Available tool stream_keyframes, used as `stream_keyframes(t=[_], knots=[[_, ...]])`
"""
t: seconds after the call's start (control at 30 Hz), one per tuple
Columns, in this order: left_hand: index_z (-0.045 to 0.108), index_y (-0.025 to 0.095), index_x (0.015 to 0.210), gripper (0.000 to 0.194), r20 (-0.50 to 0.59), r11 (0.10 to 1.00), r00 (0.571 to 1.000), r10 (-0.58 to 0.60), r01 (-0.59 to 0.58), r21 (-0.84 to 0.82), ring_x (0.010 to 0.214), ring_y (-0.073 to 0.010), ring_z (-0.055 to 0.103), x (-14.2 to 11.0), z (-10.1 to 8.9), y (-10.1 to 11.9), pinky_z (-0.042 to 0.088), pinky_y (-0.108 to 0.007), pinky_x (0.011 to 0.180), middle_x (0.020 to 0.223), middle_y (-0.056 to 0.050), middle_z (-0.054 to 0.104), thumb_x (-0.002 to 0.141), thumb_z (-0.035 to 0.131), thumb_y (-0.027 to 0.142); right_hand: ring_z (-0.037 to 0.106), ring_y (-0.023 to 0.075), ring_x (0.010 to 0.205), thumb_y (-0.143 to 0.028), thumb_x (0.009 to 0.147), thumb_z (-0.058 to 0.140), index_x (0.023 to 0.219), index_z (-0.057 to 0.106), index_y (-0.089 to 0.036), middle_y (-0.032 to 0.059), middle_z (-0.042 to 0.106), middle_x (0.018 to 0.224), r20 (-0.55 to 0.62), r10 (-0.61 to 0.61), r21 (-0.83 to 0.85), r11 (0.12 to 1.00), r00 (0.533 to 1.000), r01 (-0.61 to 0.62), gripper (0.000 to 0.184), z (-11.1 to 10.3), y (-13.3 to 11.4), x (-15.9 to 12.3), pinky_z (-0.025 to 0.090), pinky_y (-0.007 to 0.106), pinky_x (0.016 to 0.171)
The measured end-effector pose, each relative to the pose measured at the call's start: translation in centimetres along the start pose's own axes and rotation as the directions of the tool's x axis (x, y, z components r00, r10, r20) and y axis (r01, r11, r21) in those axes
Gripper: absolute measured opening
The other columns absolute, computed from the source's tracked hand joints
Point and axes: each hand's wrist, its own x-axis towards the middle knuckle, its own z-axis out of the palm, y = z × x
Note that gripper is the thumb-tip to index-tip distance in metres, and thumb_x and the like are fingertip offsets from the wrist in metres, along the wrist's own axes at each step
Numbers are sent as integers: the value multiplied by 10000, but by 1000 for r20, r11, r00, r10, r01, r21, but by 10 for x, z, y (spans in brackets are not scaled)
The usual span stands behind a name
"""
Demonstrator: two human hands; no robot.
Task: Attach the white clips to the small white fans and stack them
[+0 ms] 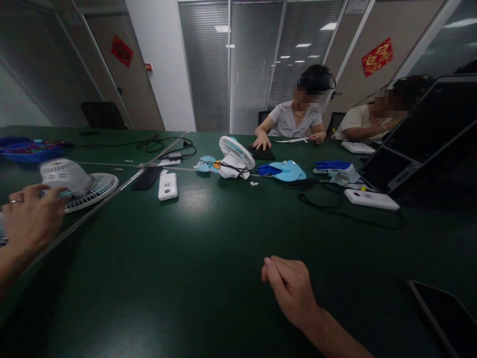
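Observation:
My left hand [30,219], a ring on one finger, is at the far left edge with its fingers curled. Its fingertips pinch a small teal piece [65,194] right against a white fan [76,181] that lies grille-down on the green table [194,248]. My right hand [290,288] rests on the table at the bottom centre, fingers loosely curled under, and nothing shows in it. A second white fan [235,156] with a black cord lies tilted at the table's middle, far from both hands.
A white power bank [168,186] and a black phone [146,177] lie between the fans. Blue fan blades [286,170], blue gloves [331,165], black cables [335,206] and another white power bank [370,199] are at the right. Two people sit across the table. A dark tablet [447,313] lies bottom right.

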Motion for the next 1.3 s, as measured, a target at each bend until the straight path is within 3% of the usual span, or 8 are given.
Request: stream_keyframes(t=[0.17,0.3,0.5,0.7,0.8,0.93,1.13,1.3], knots=[[571,50,1397,603,105,943,968,227,-245,226,1131,-405,536,9,-5,2,380,-579,1019,1309,-248,641,1023,321,451,463,84,462,-162,1096,407,704,587,-185,-53,459,575,10,4,9,1000,1000,-4,432,0,0,1,349,244,510],[530,-34,1396,600,101,926,973,206,-227,300,1205,-437,527,13,3,-2,381,-550,1019,1252,-318,655,1045,302,396,465,86,457,-177,1098,404,704,589,-188,-53,467,569,16,9,7,1000,1000,-9,435,-1,-2,2,356,243,509],[574,51,1404,605,101,918,972,210,-232,322,1260,-425,512,25,15,-7,369,-523,1072,1257,-199,684,929,602,424,463,93,455,-191,1102,403,710,601,-191,-49,480,562,19,23,3,1000,1000,-23,438,-1,-2,2,351,252,504],[692,70,1258,397,117,924,955,273,-294,244,1074,-307,616,34,7,3,356,-368,1022,1020,-107,760,890,687,216,471,90,467,-178,1097,408,709,593,-188,-50,468,575,30,28,8,1000,999,-28,430,-1,0,1,346,258,521],[654,64,1316,413,83,947,970,229,-242,211,1010,-278,619,34,7,12,355,-354,1012,1005,-80,743,935,658,222,470,89,475,-177,1095,416,702,580,-188,-51,461,580,31,23,0,1000,999,-23,426,-1,0,1,338,268,535],[555,135,1468,484,81,974,986,146,-157,164,1138,-308,574,33,11,18,369,-493,1082,1196,-102,670,1016,553,307,458,88,475,-173,1098,417,709,585,-186,-54,448,582,39,24,2,1000,999,-24,424,-1,1,1,333,268,532],[451,0,1494,720,-14,981,987,-163,163,107,1342,-524,390,28,19,5,428,-674,1026,1520,-296,345,980,531,498,457,89,472,-177,1097,411,705,585,-189,-51,460,582,47,17,-5,1000,999,-17,429,0,0,3,342,265,523],[451,-11,1439,781,17,950,950,-310,310,27,1027,-359,582,27,25,-7,540,-473,827,1318,-239,516,952,498,599,472,95,475,-182,1100,398,725,598,-192,-48,474,581,58,23,-14,1000,998,-22,426,-1,0,2,353,266,527]])
